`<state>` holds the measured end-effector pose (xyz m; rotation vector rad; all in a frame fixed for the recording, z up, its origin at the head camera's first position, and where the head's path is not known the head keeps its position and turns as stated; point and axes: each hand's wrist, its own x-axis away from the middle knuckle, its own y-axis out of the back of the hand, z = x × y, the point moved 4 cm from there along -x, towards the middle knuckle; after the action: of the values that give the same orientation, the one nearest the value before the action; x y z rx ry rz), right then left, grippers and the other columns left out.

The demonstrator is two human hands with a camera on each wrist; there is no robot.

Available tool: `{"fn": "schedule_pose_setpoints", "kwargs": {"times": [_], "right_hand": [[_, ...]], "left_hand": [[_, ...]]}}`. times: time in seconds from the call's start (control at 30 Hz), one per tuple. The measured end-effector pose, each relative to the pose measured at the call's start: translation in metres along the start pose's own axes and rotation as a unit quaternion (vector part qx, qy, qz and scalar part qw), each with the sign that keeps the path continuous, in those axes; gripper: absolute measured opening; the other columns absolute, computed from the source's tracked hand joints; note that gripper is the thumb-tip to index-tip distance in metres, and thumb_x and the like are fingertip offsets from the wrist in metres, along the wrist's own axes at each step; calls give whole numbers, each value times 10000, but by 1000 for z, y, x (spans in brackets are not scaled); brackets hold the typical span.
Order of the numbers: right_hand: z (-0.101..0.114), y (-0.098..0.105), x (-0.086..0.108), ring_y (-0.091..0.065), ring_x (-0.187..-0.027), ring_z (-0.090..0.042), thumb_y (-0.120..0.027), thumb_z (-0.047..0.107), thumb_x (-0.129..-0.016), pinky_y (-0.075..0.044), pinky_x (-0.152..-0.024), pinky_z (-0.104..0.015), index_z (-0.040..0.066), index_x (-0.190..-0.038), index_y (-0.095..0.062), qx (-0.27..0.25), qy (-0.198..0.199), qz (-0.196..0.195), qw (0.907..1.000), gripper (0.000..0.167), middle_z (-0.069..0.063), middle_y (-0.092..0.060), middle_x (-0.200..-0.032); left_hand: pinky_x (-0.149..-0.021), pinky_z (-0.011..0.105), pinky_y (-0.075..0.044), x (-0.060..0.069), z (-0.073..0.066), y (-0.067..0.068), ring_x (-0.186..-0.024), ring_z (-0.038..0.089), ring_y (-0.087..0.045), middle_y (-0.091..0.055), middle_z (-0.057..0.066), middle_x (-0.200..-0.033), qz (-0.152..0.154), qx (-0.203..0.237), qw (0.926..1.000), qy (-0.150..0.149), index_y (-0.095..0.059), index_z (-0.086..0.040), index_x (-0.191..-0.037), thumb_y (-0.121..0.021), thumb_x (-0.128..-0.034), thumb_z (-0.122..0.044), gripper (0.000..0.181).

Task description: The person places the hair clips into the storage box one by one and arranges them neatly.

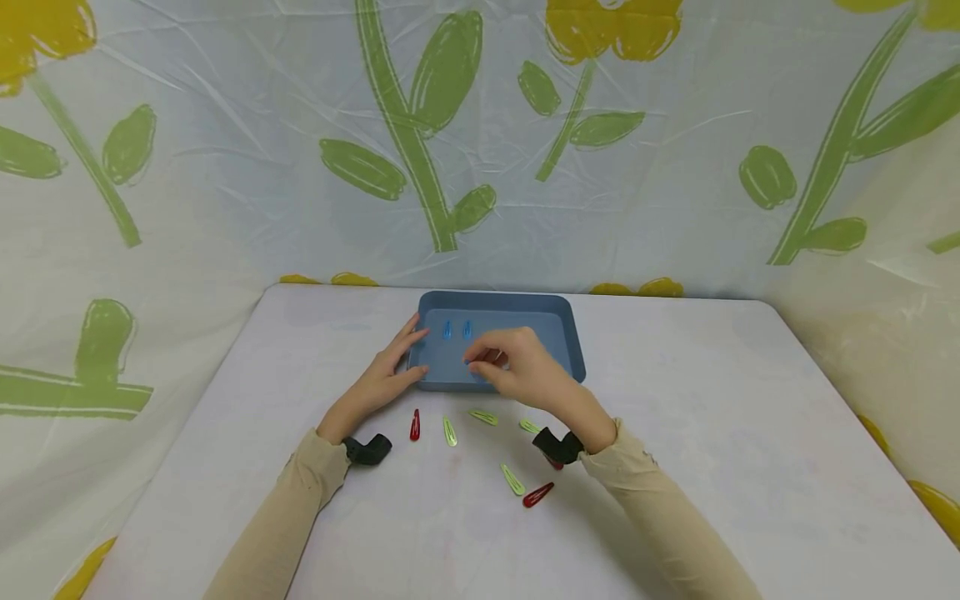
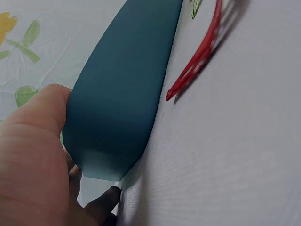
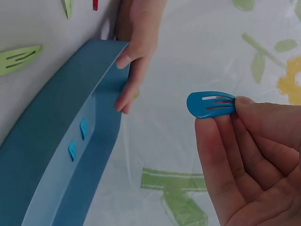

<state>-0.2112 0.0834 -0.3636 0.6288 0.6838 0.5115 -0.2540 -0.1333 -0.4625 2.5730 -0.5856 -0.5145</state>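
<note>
The right hand point(image 1: 525, 367) pinches a blue snap hair clip point(image 3: 209, 104) between thumb and fingers, above the front part of a blue-grey tray point(image 1: 517, 320). Inside the tray, two blue hair clips point(image 1: 447, 330) lie side by side near the left. My left hand point(image 1: 381, 383) rests at the tray's left front corner, fingers spread along the left rim and thumb by the front rim. From the left wrist, the tray's outer wall point(image 2: 120, 89) fills the middle, with the thumb against its edge.
In front of the tray lie several light green hair clips point(image 1: 483, 417) and red hair clips point(image 1: 415, 425). One red clip is partly hidden by the right wrist's black camera point(image 1: 558, 446). A flower-printed curtain point(image 1: 262, 167) hangs behind the white table point(image 1: 697, 400).
</note>
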Motion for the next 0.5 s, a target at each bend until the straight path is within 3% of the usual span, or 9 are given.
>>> {"fn": "schedule_pose_setpoints", "kwargs": {"times": [0.33,0.5], "right_hand": [[-9,6,-8,-658,-699,-119,-711,-6,-881,-559,-644,-289,39,-923,-744,-130,-483,-220,9985,70,-26,-719,-797],[-16,9,-12,-669,-664,-184,-708,-8,-884,-568,-631,-312,32,-929,-742,-297,-772,-355,9959,69,-49,-712,-794]], "left_hand": [[-1164,606,-145,1,1,-1,-1499,386,-88,-100,243,-1627,-46,-44,10000,-39,-341,92,-1484,-601,-952,-16,602],[-1167,600,-142,0,1,0,-1500,379,-86,-104,234,-1630,-69,-35,10000,-42,-345,82,-1487,-602,-950,-10,603]]}}
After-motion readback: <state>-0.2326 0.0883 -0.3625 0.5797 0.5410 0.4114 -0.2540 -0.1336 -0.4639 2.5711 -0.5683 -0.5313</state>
